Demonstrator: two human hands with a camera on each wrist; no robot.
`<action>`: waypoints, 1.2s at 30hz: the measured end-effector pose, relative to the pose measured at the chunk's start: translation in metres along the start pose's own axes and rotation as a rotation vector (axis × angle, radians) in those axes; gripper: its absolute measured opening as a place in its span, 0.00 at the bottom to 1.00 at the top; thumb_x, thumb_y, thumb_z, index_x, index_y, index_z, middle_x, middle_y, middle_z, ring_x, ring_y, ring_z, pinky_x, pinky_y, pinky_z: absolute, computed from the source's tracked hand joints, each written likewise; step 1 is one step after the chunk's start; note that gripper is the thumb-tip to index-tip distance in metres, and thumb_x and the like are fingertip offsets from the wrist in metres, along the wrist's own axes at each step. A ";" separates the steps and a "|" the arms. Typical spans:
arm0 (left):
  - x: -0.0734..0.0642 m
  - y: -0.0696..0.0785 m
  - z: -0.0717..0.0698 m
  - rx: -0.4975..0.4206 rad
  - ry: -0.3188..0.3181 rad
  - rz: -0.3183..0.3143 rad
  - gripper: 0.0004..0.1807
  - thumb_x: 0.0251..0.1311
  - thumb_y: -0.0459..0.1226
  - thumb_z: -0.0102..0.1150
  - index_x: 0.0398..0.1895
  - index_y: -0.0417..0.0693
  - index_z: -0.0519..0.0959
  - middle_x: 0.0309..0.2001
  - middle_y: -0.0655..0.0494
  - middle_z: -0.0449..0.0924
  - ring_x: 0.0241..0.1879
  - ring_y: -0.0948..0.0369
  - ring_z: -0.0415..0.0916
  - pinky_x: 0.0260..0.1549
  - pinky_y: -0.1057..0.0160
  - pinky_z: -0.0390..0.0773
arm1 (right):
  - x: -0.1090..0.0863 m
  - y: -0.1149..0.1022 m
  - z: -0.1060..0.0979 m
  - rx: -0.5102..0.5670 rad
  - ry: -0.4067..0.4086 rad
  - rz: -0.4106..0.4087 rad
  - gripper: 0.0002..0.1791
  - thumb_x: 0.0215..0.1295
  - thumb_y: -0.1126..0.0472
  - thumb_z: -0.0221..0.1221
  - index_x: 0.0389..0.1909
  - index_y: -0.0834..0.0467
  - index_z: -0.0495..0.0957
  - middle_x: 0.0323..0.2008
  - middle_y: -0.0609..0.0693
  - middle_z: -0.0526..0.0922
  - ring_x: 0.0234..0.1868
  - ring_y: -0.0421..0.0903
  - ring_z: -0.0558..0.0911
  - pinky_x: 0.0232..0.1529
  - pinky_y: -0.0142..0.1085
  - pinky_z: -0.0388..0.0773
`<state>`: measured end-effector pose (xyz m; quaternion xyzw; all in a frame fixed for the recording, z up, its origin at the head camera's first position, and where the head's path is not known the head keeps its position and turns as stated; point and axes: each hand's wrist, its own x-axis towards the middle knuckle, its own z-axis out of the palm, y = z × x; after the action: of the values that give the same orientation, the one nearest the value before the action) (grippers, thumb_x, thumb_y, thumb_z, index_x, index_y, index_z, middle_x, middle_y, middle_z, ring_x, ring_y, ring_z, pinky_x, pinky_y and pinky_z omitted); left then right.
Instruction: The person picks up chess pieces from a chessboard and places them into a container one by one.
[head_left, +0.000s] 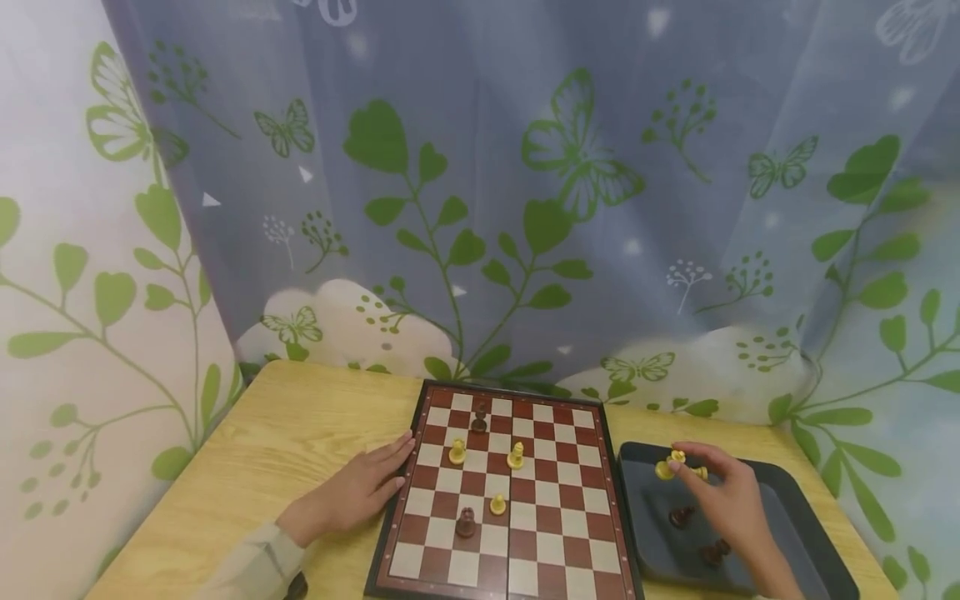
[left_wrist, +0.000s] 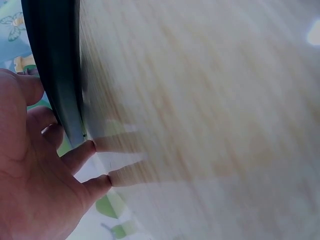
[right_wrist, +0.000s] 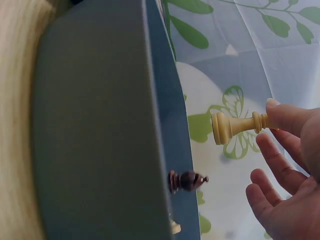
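My right hand (head_left: 726,492) pinches a pale yellow chess piece (right_wrist: 235,126) by its top, between thumb and a finger. The piece's head is mostly covered in the right wrist view. It is held above the dark tray (head_left: 806,521), where a dark bishop (right_wrist: 189,181), other dark pieces and another yellow piece (head_left: 701,472) lie or stand. My left hand (head_left: 352,487) rests at the left edge of the chessboard (head_left: 558,521), fingers extended. In the left wrist view, fingertips (left_wrist: 102,184) touch the wooden table beside the board's dark side.
On the board stand a dark rook (head_left: 466,522), a yellow bishop (head_left: 515,456), two yellow pawns, one nearer (head_left: 498,504), and a taller dark piece (head_left: 478,419). The tray sits close to the board's right edge on the wooden table (head_left: 322,400). A patterned curtain (head_left: 480,208) hangs behind.
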<state>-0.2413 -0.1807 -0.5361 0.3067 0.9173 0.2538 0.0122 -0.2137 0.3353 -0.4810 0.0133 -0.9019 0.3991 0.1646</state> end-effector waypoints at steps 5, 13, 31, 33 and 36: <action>0.000 0.000 -0.001 -0.003 0.023 0.020 0.30 0.79 0.42 0.44 0.77 0.34 0.60 0.78 0.38 0.55 0.73 0.35 0.60 0.61 0.21 0.59 | -0.005 0.003 -0.005 -0.011 -0.010 0.043 0.21 0.69 0.51 0.66 0.57 0.58 0.83 0.58 0.57 0.83 0.48 0.13 0.68 0.57 0.59 0.75; 0.000 0.001 0.001 -0.027 -0.018 -0.006 0.31 0.80 0.44 0.42 0.79 0.37 0.56 0.80 0.42 0.52 0.75 0.37 0.57 0.64 0.22 0.56 | -0.013 0.019 -0.017 -0.061 0.000 0.076 0.21 0.68 0.49 0.66 0.55 0.56 0.84 0.56 0.54 0.84 0.48 0.11 0.65 0.57 0.57 0.76; 0.000 0.000 0.000 0.001 0.010 0.022 0.30 0.80 0.42 0.42 0.77 0.34 0.58 0.79 0.38 0.53 0.74 0.35 0.59 0.63 0.22 0.57 | -0.030 0.042 -0.019 -0.120 0.139 0.105 0.15 0.63 0.56 0.71 0.49 0.56 0.87 0.40 0.28 0.83 0.43 0.13 0.69 0.44 0.17 0.71; -0.001 0.001 -0.001 -0.007 0.009 0.022 0.30 0.80 0.42 0.43 0.77 0.33 0.58 0.79 0.38 0.53 0.73 0.35 0.59 0.63 0.22 0.57 | -0.032 0.044 -0.019 -0.119 0.152 0.119 0.15 0.62 0.56 0.72 0.48 0.56 0.87 0.40 0.27 0.83 0.42 0.13 0.70 0.44 0.18 0.71; -0.001 0.003 -0.002 -0.013 0.008 0.022 0.30 0.80 0.42 0.43 0.77 0.34 0.58 0.79 0.38 0.53 0.73 0.35 0.58 0.63 0.22 0.57 | -0.034 0.049 -0.021 -0.123 0.176 0.134 0.16 0.61 0.55 0.73 0.48 0.56 0.87 0.39 0.27 0.82 0.41 0.14 0.70 0.44 0.20 0.71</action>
<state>-0.2394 -0.1799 -0.5332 0.3155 0.9123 0.2611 0.0077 -0.1831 0.3806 -0.5134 -0.0921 -0.9057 0.3525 0.2167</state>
